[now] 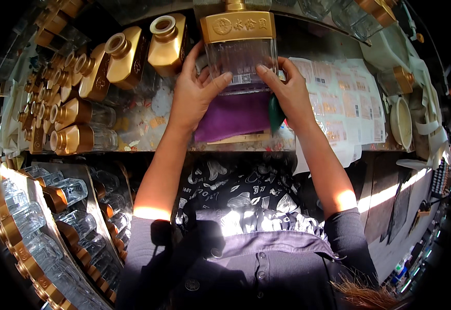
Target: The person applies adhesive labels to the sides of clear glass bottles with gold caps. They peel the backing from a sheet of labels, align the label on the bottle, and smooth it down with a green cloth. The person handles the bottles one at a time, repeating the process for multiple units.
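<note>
Between my two hands a glass bottle (240, 54) with a gold upper part and neck stands over the workbench. My left hand (197, 95) grips its lower left side, thumb on the front face. On the other side my right hand (289, 88) is closed round the lower right edge, its thumb pressed beside a small barcode label (241, 79). Beneath the bottle lies a purple cloth (235, 118), and something dark green (275, 113) hangs by my right wrist. The bottle's back and my fingertips behind it are hidden.
Several gold-shouldered bottles (127, 57) crowd the bench's left side. Sheets of labels (344, 98) lie to the right, near a pale bowl (401, 124). Lower left, racks hold more bottles (34, 219). A black patterned apron (235, 188) covers my lap below the bench edge.
</note>
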`<action>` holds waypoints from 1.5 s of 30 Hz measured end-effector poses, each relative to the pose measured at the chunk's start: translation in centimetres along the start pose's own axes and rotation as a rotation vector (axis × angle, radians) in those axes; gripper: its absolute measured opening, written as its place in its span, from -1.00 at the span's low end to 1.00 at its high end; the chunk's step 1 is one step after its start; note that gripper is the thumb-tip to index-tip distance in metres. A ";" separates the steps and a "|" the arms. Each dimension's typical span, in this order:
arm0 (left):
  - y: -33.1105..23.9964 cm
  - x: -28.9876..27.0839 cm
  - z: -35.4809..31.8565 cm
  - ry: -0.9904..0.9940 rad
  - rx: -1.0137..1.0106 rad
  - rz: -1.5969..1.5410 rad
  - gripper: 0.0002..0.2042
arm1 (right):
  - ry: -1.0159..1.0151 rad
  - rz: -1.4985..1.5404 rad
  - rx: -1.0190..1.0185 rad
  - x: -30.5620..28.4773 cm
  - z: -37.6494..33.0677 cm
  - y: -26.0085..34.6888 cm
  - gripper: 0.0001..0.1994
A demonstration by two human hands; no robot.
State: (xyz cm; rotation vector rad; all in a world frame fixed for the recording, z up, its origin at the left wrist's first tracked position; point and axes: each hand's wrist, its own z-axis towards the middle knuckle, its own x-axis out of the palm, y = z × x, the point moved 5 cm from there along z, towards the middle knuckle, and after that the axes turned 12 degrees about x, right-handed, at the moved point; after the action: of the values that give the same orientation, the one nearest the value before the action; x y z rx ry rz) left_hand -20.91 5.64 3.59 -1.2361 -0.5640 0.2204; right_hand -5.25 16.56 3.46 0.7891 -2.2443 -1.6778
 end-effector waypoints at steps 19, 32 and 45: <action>-0.1 0.4 0.1 -0.019 -0.043 -0.024 -0.18 | -0.009 0.004 -0.076 -0.3 0.5 -0.2 -0.44; -0.3 0.3 -0.1 -0.007 -0.045 -0.087 -0.16 | 0.039 0.066 0.009 -0.1 0.2 -0.6 -0.45; -0.1 0.1 0.2 -0.003 -0.012 -0.056 -0.18 | 0.006 0.004 -0.049 -0.2 0.6 -0.6 -0.52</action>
State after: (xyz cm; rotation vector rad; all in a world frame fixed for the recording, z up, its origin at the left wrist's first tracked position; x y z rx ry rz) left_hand -20.90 5.86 3.73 -1.2303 -0.6025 0.1721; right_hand -5.21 17.02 2.73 0.7765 -2.1907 -1.7189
